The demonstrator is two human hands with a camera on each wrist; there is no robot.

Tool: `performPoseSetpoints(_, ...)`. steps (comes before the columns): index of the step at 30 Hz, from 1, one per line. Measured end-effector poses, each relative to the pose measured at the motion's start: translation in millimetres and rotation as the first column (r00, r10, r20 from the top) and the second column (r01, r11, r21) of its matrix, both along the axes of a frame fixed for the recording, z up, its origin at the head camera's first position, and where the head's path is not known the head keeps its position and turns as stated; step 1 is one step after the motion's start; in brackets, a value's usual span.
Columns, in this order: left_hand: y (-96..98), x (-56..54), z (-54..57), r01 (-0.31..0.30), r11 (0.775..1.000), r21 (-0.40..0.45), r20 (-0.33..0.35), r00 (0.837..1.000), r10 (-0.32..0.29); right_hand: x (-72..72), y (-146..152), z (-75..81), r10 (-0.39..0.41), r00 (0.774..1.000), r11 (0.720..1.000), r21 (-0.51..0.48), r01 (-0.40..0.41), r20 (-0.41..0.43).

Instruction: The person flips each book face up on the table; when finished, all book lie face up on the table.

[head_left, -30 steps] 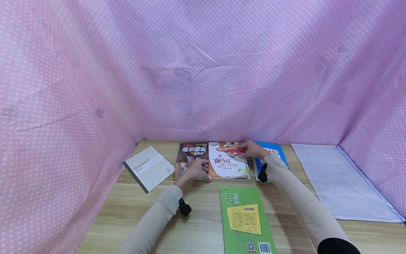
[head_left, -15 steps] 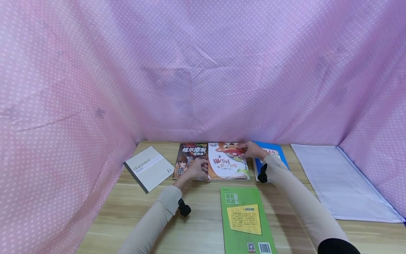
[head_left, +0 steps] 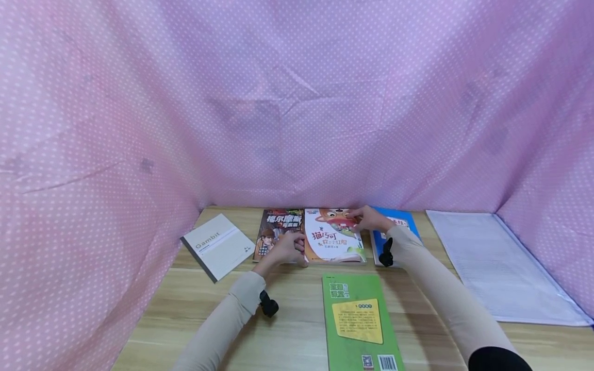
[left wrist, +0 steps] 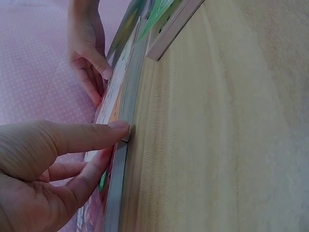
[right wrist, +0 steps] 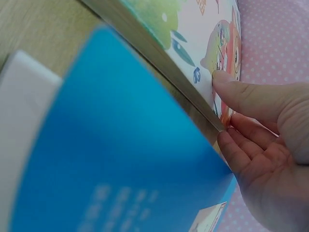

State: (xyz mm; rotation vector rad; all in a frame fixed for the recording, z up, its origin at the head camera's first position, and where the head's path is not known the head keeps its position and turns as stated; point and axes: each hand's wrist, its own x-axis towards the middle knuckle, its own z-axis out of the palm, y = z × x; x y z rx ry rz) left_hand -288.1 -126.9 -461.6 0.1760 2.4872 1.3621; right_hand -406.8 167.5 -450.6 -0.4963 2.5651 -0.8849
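Observation:
A white children's book (head_left: 331, 239) with an orange cartoon animal lies face up at the back of the table, between my two hands. My left hand (head_left: 289, 248) is at its near left corner; the thumb touches the near edge and the other fingertips sit by the seam with the dark comic-style book (head_left: 274, 234). At the upper right of the white book, my right hand (head_left: 368, 218) has its thumb (right wrist: 229, 94) on the cover and fingertips against the side edge. Right of it lies a blue book (right wrist: 120, 125), partly covered by the right hand and sleeve.
A pale "Gambit" notebook (head_left: 218, 247) lies angled at the left. Closer to the person is a green book (head_left: 359, 288) with a yellow panel. A white mesh pouch (head_left: 501, 268) lies at the right. Pink dotted cloth (head_left: 297, 129) hangs behind the wooden table (head_left: 287, 330).

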Motion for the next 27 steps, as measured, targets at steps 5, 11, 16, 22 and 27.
performPoseSetpoints(5,-1.0,-1.5,4.4,0.036,0.999,-0.037,-0.021,0.999,-0.037,1.1,-0.8,4.0,0.013,1.0,1.0,0.001,-0.013,-0.013)
performPoseSetpoints(11,4.2,-5.3,11.6,0.051,0.998,-0.028,-0.044,0.998,-0.052,0.0,-0.4,6.0,0.034,0.999,0.999,-0.003,-0.034,-0.013)
performPoseSetpoints(16,15.7,-10.2,17.1,0.071,0.997,-0.021,-0.043,0.997,-0.072,-4.5,2.9,9.9,0.052,0.998,0.999,0.011,-0.052,-0.035)
performPoseSetpoints(22,38.8,-12.9,21.9,0.12,0.992,0.05,-0.057,0.991,-0.117,-4.1,10.0,22.9,0.075,0.996,0.997,-0.004,-0.075,-0.042)
performPoseSetpoints(27,59.9,-15.1,22.3,0.159,0.983,0.097,-0.079,0.985,-0.151,-2.7,20.8,32.1,0.127,0.989,0.992,-0.006,-0.128,-0.073)
